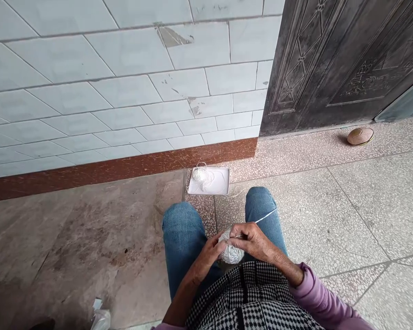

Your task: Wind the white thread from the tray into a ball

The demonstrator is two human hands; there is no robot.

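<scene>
A ball of white yarn sits between my hands, just above my lap. My left hand is wrapped round its left side, fingers against the windings. On the upper right side of the ball, my right hand pinches a strand of the yarn between thumb and fingers. From that hand the white strand runs up and right over my right knee. In front of my knees, a shallow white tray on the floor holds a loose heap of white yarn, with some strands trailing over its edge.
A white tiled wall with a brown skirting rises ahead. At the right stands a dark carved door, with a pinkish-brown round object on the floor before it. A crumpled plastic bag lies at lower left.
</scene>
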